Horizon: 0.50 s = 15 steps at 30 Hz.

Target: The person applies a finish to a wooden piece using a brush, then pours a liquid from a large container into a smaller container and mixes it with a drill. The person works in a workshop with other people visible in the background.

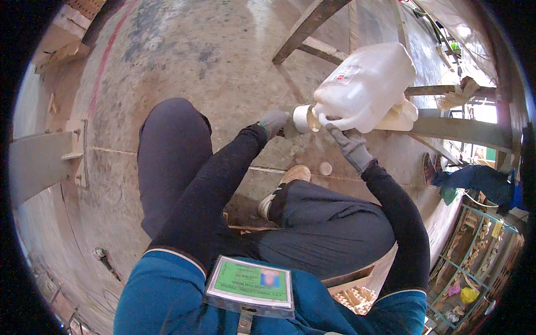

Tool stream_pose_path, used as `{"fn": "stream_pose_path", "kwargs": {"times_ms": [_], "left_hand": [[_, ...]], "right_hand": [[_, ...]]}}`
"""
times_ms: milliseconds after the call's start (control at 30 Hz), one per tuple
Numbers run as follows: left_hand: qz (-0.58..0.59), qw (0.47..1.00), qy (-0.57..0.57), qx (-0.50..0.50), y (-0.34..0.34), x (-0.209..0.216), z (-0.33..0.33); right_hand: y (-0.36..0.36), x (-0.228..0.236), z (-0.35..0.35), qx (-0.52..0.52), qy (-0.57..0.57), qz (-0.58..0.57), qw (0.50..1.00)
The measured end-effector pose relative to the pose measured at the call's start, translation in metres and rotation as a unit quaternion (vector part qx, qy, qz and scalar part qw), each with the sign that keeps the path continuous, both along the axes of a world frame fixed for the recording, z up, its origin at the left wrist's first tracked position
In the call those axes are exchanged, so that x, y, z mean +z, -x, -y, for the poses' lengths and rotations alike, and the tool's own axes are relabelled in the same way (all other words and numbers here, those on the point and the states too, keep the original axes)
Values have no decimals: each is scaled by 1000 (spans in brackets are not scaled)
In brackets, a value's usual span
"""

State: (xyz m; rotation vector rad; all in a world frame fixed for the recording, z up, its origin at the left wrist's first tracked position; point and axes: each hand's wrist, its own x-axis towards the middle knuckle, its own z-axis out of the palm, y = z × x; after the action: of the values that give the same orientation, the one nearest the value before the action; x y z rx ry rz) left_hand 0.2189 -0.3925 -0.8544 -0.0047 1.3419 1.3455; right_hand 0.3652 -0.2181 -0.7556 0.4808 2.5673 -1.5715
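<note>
A large translucent white plastic jug (368,84) lies tipped on its side in front of me, its neck toward the left. Its handle is in the grip of my right hand (352,148), which wears a grey glove. My left hand (274,123), also gloved, is closed around a small white cup (303,119) whose rim is right at the jug's mouth. Something cream-coloured shows between the mouth and the cup; I cannot tell whether it is flowing. On the floor below the cup lies a round, pale disc (325,168), like a cap.
Wooden framing (312,33) stands beyond the jug, and a grey beam (458,131) runs off to the right. Another person's dark blue trouser leg (474,181) is at the far right. Below it stands a metal rack (474,251) with wood pieces. A steel post (42,162) is at left.
</note>
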Motion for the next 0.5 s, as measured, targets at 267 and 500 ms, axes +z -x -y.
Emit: {"fn": "stream_pose_path", "kwargs": {"times_ms": [267, 500], "left_hand": [[-572, 787, -51, -224, 11, -33, 5], [-490, 851, -103, -159, 9, -59, 5]], "right_hand": [[-2, -1, 3, -1, 16, -31, 999], [1, 13, 6, 31, -26, -21, 999]]}}
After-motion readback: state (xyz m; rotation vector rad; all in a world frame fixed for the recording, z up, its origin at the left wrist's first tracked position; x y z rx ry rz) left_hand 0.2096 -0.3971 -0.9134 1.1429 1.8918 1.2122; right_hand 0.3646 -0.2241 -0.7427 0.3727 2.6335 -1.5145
